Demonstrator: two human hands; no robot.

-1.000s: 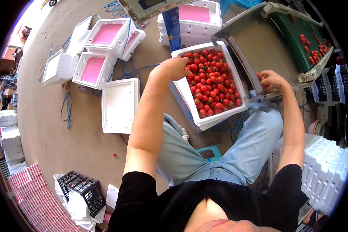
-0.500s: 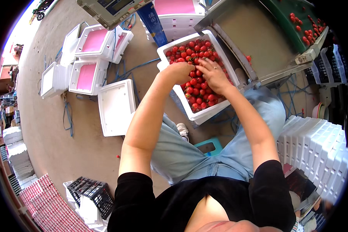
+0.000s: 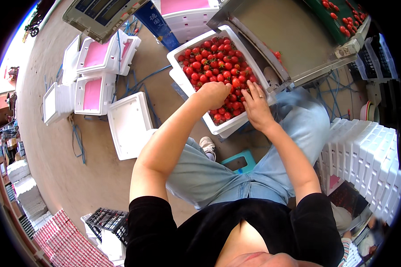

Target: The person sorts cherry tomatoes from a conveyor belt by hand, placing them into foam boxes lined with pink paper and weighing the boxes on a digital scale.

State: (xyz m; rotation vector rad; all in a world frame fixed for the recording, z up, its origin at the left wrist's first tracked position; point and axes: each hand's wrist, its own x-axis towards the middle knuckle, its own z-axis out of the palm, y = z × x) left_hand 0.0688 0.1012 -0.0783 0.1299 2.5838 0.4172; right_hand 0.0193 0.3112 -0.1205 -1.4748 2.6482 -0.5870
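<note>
A white crate [image 3: 197, 43] full of small red cherry tomatoes [image 3: 211, 63], some with green stems, stands in front of my knees. Over the near part of the tomatoes, my left hand [image 3: 214, 95] is closed, its fingers curled down among them; whatever they grip is hidden. Beside it, near the crate's right wall, my right hand [image 3: 256, 108] rests with fingers stretched out over the tomatoes, a ring on one of them. Under the crate sits another white crate, whose edge shows at the left.
A metal tray [image 3: 285, 33] with a green chute [image 3: 329, 20] of tomatoes stands at the right. A scale display [image 3: 103, 17] on a blue post [image 3: 157, 27] rises behind. White crates with pink liners [image 3: 92, 94], a white lid [image 3: 130, 127] and blue straps lie left. Stacked white crates [image 3: 365, 155] stand right.
Both hands have shifted toward the near end of the crate and moved apart, uncovering tomatoes in the middle. The right hand has moved toward the right wall. The whole view has shifted slightly.
</note>
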